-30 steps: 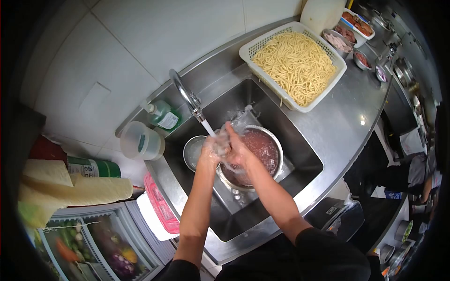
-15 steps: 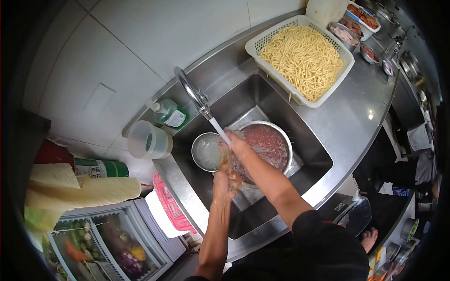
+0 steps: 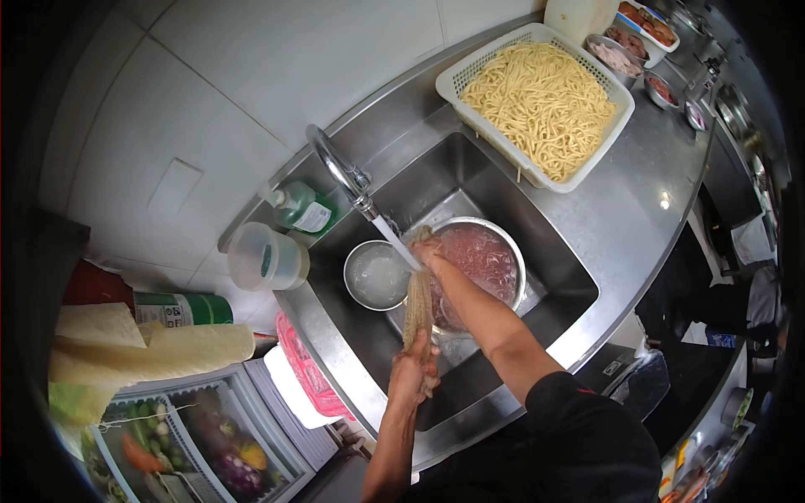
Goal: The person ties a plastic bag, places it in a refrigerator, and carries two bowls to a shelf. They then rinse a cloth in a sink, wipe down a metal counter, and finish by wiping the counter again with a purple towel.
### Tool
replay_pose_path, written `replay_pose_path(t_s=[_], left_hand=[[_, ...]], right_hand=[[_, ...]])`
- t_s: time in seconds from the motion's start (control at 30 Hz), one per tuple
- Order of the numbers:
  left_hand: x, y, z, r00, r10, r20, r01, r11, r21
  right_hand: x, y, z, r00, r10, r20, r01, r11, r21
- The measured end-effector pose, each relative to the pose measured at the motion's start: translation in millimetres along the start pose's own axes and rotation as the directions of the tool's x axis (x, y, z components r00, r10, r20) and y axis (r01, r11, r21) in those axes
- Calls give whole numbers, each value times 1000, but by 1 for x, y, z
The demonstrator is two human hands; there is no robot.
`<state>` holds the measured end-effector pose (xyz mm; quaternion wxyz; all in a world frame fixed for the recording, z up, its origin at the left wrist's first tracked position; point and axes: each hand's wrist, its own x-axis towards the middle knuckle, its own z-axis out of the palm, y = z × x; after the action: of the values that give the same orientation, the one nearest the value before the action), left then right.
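Observation:
A long tan, net-textured strip point(image 3: 418, 306) is stretched between my two hands under the running tap point(image 3: 362, 201). My left hand point(image 3: 411, 373) is wrapped round its lower end, toward the front of the sink point(image 3: 579, 289). Its upper end is gripped in my right hand point(image 3: 429, 251), right by the water stream. Beyond that hand stands a large metal bowl point(image 3: 518, 272) of reddish water. To the left, a smaller metal bowl point(image 3: 377, 275) holds cloudy water.
A white basket of yellow noodles point(image 3: 541, 109) stands on the counter at the back right. Left of the sink are a green soap bottle point(image 3: 303, 210) and a plastic tub point(image 3: 264, 256). Small bowls of meat point(image 3: 614, 59) sit at the far right. An open vegetable drawer point(image 3: 193, 444) lies lower left.
The strip was bunched up between close hands; now it is pulled out lengthwise. My left hand has moved down and slightly right, while my right hand has shifted slightly right.

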<state>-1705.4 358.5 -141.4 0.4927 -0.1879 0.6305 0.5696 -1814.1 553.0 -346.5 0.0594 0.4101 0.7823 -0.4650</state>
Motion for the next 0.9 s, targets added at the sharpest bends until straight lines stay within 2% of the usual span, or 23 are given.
replay_pose_path(t_s=[0.1, 0.13, 0.17, 0.2, 0.23, 0.27, 0.3, 0.33, 0.37, 0.4, 0.43, 0.5, 0.53, 0.6, 0.63, 0.67, 0.7, 0.73, 0.77, 0.8, 0.83, 0.87, 0.9], left_hand=[[-6, -9, -8, 998, 2, 59, -3, 1000, 20], [-6, -13, -7, 995, 56, 78, -56, 998, -1], [-5, -17, -8, 990, 110, 93, -108, 994, -24], [2, -21, -13, 990, 108, 90, -107, 994, -21], [18, -26, -20, 993, 62, 99, -69, 996, 63], [35, -30, -26, 994, 18, 107, -33, 989, 145], [51, -31, -29, 993, 20, 113, -36, 989, 143], [68, -29, -29, 989, 4, 147, 0, 1000, -31], [83, -26, -28, 983, -7, 183, 45, 977, -206], [98, -16, -25, 959, -37, 280, 115, 957, -267], [111, -2, -18, 925, -56, 375, 186, 928, -322], [129, 20, -1, 926, -78, 370, 208, 922, -326], [137, 32, 10, 925, -70, 372, 207, 917, -342], [152, 51, 28, 893, 57, 445, 208, 826, -524], [170, 52, 28, 892, 67, 447, 206, 819, -535], [195, 51, 26, 842, 159, 516, 126, 872, -473], [210, 52, 26, 776, 236, 585, 34, 910, -412], [203, 57, 35, 785, 341, 517, -16, 845, -534], [196, 62, 39, 785, 343, 515, -15, 842, -539], [191, 66, 41, 790, 371, 488, -52, 834, -550], [190, 66, 40, 794, 398, 459, -89, 824, -559], [190, 65, 38, 797, 399, 454, -91, 822, -562], [192, 65, 37, 830, 347, 437, 41, 743, -668]], right_hand=[[0, -9, 9, 995, 20, -100, -17, 999, 28], [-3, -12, 9, 994, 25, -103, -22, 999, 32], [-7, -16, 11, 974, 193, -116, -164, 961, 222], [-14, -21, 8, 931, 353, -94, -288, 869, 403], [-28, -28, -4, 931, 352, -92, -288, 868, 404], [-42, -33, -19, 919, 394, 7, -342, 789, 510], [-51, -36, -31, 901, 421, 104, -394, 695, 601], [-52, -35, -32, 901, 423, 97, -392, 700, 596], [-54, -34, -30, 926, 355, 130, -339, 629, 699], [-57, -32, -28, 948, 279, 156, -290, 544, 787], [-63, -29, -25, 949, 277, 153, -288, 558, 778], [-76, -23, -17, 997, 17, -82, 48, 683, 728], [-88, -26, -19, 997, 9, -78, 50, 694, 718], [-126, -39, -35, 966, -136, -222, 236, 814, 530], [-134, -36, -37, 965, -146, -219, 242, 819, 520], [-142, -31, -42, 890, -339, -304, 442, 802, 402], [-150, -27, -46, 775, -519, -361, 619, 738, 268], [-159, -28, -53, 866, -415, -280, 500, 682, 534], [-157, -20, -55, 866, -417, -276, 499, 684, 532], [-153, -11, -54, 897, -251, -365, 442, 529, 724], [-147, 1, -50, 915, -62, -398, 396, 320, 861], [-137, 10, -45, 918, -64, -392, 391, 320, 863], [-122, 22, -39, 887, -101, -451, 415, 603, 681]])
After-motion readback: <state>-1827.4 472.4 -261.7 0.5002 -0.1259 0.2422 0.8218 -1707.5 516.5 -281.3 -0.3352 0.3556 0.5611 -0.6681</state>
